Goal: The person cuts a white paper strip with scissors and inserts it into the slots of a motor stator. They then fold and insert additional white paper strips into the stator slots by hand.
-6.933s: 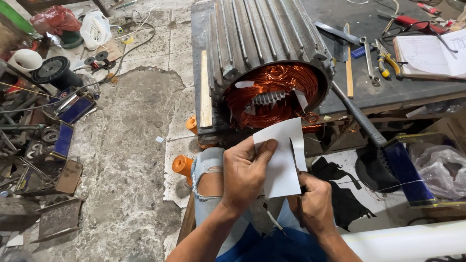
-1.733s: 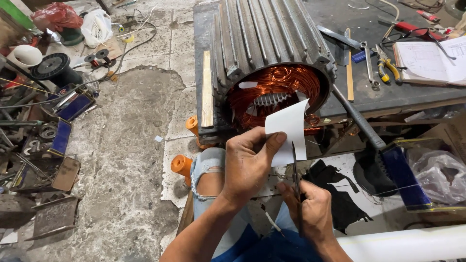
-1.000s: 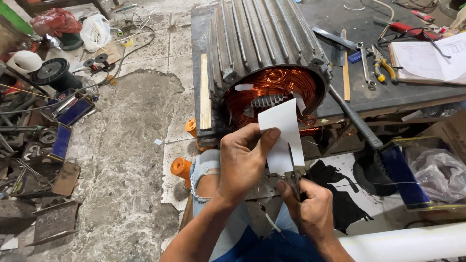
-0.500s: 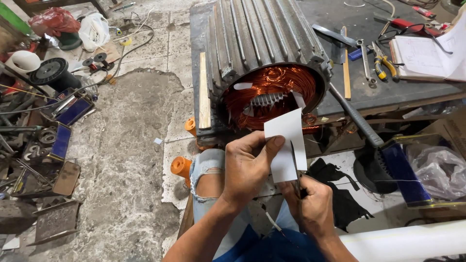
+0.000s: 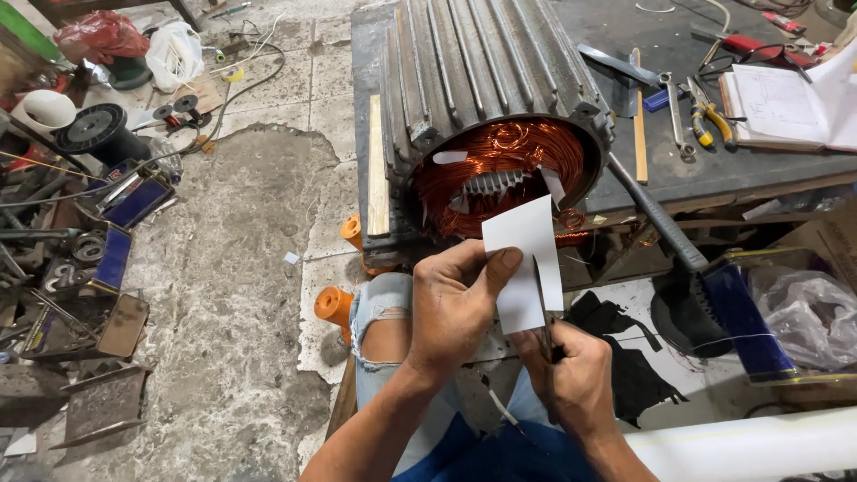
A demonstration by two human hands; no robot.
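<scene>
My left hand (image 5: 455, 308) pinches a white sheet of paper (image 5: 525, 259) by its left edge and holds it upright in front of me. My right hand (image 5: 571, 375) grips a pair of dark scissors (image 5: 541, 303) whose blades run up into the lower part of the sheet. Just beyond the paper lies a big ribbed grey motor stator (image 5: 482, 71) on the workbench, its open end filled with copper windings (image 5: 509, 165). White slips of paper stick out among the windings.
The dark workbench (image 5: 669, 170) carries pliers (image 5: 710, 120), a wooden stick, a wrench and an open notebook (image 5: 786, 103). Orange spools (image 5: 335, 303) sit on the floor by my knee. Scrap metal, reels and bags crowd the left floor. A white roll (image 5: 750, 442) lies at lower right.
The sheet is smaller than at first, tilted and shifted between frames. The scissors have worked up into it from below. My hands stay in front of the stator.
</scene>
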